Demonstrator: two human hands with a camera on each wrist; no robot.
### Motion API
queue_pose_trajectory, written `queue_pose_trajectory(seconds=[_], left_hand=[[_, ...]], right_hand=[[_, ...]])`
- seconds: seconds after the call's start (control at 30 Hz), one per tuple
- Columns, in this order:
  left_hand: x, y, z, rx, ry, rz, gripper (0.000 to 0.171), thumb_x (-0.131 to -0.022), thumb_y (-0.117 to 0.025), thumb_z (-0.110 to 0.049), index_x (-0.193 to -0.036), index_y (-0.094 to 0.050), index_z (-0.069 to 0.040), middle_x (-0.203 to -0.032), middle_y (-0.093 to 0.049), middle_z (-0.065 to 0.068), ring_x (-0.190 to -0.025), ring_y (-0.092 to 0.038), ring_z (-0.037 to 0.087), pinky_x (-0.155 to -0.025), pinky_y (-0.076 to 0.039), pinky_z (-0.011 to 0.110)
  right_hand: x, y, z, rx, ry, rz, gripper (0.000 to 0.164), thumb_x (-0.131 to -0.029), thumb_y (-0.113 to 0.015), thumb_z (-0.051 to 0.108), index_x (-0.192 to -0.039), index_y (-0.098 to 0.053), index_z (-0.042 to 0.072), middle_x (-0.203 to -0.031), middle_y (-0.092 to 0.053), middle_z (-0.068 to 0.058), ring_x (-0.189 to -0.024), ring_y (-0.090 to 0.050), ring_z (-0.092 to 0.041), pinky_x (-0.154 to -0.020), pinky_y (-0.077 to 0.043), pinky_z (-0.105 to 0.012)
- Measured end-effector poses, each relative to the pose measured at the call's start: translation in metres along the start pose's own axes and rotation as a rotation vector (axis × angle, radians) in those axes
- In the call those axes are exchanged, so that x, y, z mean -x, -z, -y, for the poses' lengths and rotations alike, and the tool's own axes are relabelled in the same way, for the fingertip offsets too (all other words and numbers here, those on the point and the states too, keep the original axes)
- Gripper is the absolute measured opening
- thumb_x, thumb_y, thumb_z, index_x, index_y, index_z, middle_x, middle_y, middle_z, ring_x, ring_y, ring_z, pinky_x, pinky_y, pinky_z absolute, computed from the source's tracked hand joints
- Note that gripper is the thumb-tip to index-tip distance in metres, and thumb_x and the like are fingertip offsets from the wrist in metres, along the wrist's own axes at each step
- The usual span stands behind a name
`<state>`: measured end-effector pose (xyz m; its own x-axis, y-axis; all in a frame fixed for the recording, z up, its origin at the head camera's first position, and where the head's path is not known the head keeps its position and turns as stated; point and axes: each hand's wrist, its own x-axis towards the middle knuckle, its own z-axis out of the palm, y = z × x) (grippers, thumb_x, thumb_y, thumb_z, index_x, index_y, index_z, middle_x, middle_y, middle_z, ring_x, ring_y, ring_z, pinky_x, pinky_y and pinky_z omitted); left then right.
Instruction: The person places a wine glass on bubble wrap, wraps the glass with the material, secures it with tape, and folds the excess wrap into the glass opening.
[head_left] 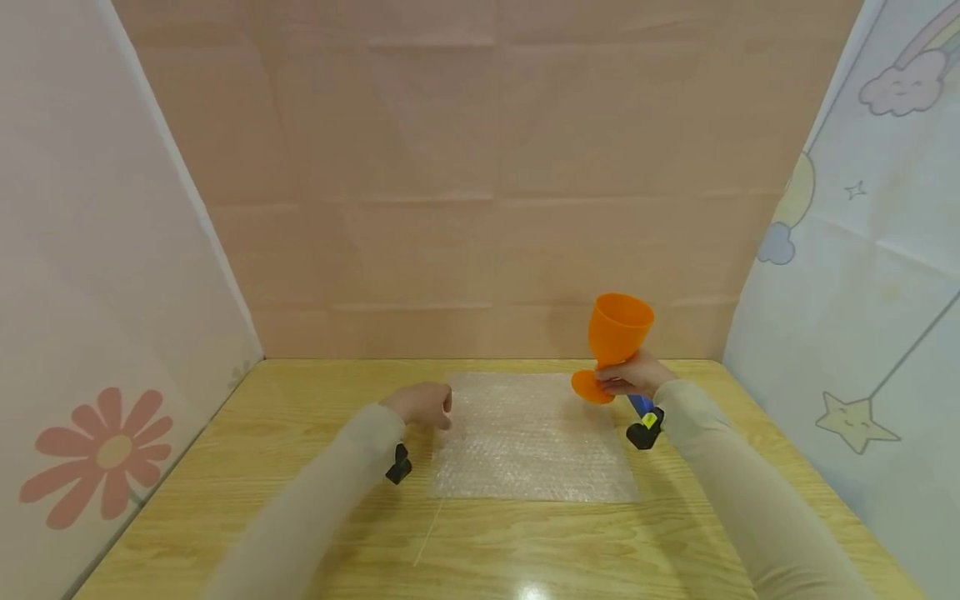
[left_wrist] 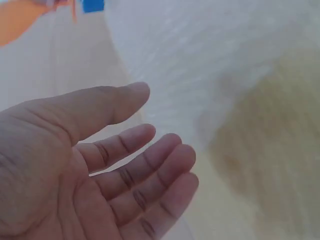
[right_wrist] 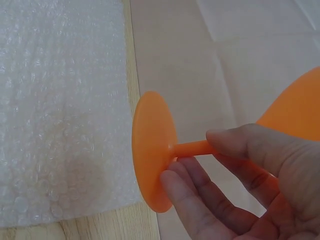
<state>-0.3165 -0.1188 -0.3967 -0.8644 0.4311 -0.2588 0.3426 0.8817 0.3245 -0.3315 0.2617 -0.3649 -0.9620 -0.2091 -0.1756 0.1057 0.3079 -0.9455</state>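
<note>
An orange plastic goblet [head_left: 618, 329] is held above the right far part of a bubble wrap sheet [head_left: 525, 442]. My right hand [head_left: 633, 373] pinches its stem between thumb and fingers, as the right wrist view shows with the round foot [right_wrist: 152, 150] facing the sheet. The goblet's bowl leans a little to the right, its mouth upward. Near the sheet's left edge hovers my left hand [head_left: 423, 404]. In the left wrist view its palm [left_wrist: 45, 185] holds nothing, and the fingers are loosely bent.
The bubble wrap lies flat on a wood-grain table [head_left: 300, 467]. A pinkish-brown backdrop [head_left: 480, 208] rises behind the table. Patterned side panels stand left [head_left: 112, 250] and right [head_left: 847, 292]. A blue strap piece [head_left: 641, 405] shows at my right wrist.
</note>
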Motion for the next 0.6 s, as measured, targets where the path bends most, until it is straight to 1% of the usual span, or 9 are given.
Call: queue_pose_trajectory(seconds=[0.07, 0.17, 0.23, 0.3, 0.43, 0.6], left_hand=[[0.005, -0.005, 0.0, 0.017, -0.011, 0.011, 0.018, -0.086, -0.071, -0.014, -0.095, -0.056, -0.009, -0.087, -0.056, 0.001, -0.075, -0.048, 0.018, -0.066, -0.042, 0.034], [0.01, -0.017, 0.001, 0.035, -0.02, 0.02, 0.018, -0.081, -0.071, -0.005, -0.088, -0.056, -0.009, -0.08, -0.053, 0.0, -0.072, -0.045, 0.016, -0.062, -0.038, 0.03], [0.012, -0.024, 0.002, 0.049, -0.027, 0.011, 0.02, -0.076, -0.072, 0.0, -0.085, -0.055, -0.009, -0.078, -0.052, -0.001, -0.071, -0.045, 0.015, -0.061, -0.038, 0.029], [0.011, -0.029, 0.002, 0.044, -0.027, -0.001, 0.022, -0.075, -0.073, 0.001, -0.084, -0.056, -0.008, -0.077, -0.052, -0.001, -0.07, -0.045, 0.014, -0.061, -0.039, 0.027], [0.009, -0.033, 0.0, 0.025, -0.019, -0.015, 0.021, -0.075, -0.073, 0.001, -0.085, -0.057, -0.007, -0.078, -0.055, 0.0, -0.07, -0.047, 0.014, -0.062, -0.043, 0.027], [0.007, -0.031, -0.007, -0.01, -0.022, 0.001, 0.018, -0.079, -0.073, -0.001, -0.085, -0.056, -0.007, -0.078, -0.056, 0.001, -0.068, -0.046, 0.014, -0.061, -0.043, 0.027]], right_hand=[[0.0, 0.0, -0.001, 0.009, -0.001, 0.001, 0.03, -0.089, -0.065, -0.001, -0.115, -0.051, -0.008, -0.086, -0.068, 0.001, -0.081, -0.07, -0.015, -0.081, -0.058, -0.036], [0.0, 0.0, -0.002, 0.016, -0.007, -0.004, 0.033, -0.089, -0.065, -0.002, -0.117, -0.05, -0.009, -0.088, -0.067, 0.002, -0.082, -0.07, -0.016, -0.083, -0.057, -0.038], [0.0, 0.001, -0.002, 0.014, -0.006, 0.006, 0.032, -0.089, -0.064, -0.002, -0.116, -0.05, -0.008, -0.088, -0.066, 0.003, -0.083, -0.07, -0.017, -0.085, -0.057, -0.039], [-0.001, 0.001, -0.002, 0.011, -0.007, 0.012, 0.031, -0.088, -0.064, -0.002, -0.116, -0.05, -0.008, -0.088, -0.066, 0.003, -0.083, -0.07, -0.017, -0.086, -0.056, -0.04], [-0.001, 0.0, 0.0, 0.005, -0.003, 0.022, 0.027, -0.089, -0.064, -0.002, -0.113, -0.052, -0.006, -0.09, -0.066, 0.001, -0.083, -0.069, -0.016, -0.084, -0.057, -0.037], [-0.001, 0.0, 0.001, 0.0, -0.004, 0.012, 0.023, -0.09, -0.063, -0.001, -0.11, -0.053, -0.003, -0.091, -0.066, -0.001, -0.082, -0.069, -0.015, -0.081, -0.058, -0.034]])
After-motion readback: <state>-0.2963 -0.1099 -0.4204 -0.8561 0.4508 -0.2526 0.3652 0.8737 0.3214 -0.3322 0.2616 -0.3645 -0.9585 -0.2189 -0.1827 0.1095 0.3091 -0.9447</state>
